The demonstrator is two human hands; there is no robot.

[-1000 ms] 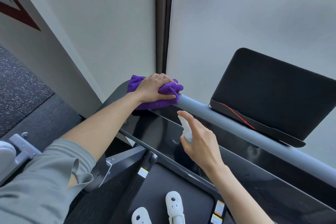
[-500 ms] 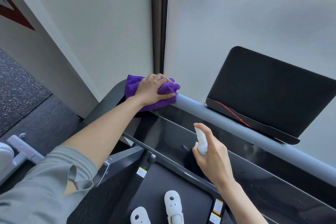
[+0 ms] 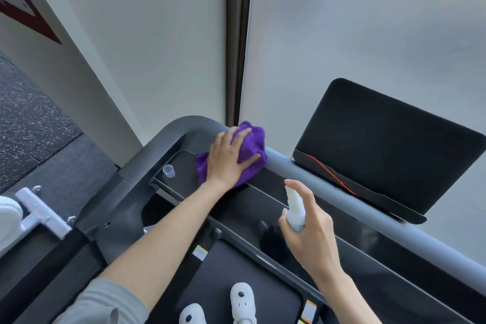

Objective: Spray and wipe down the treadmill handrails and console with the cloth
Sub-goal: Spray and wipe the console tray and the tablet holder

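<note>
The left hand [image 3: 231, 159] grips the purple cloth [image 3: 249, 150], bunched and pressed against the grey handrail [image 3: 342, 179] near its left corner — a placement suited to rubbing the bar. The right hand [image 3: 310, 226] holds a white spray bottle [image 3: 295, 209] upright over the glossy black console [image 3: 263, 208], index finger on top, apparently ready to spray the rail ahead of the cloth. A clear cap [image 3: 169, 171] stands in the console's left tray [image 3: 184, 166], just beside the cloth — liable to be knocked. A black screen [image 3: 381, 144] rises behind the rail.
</note>
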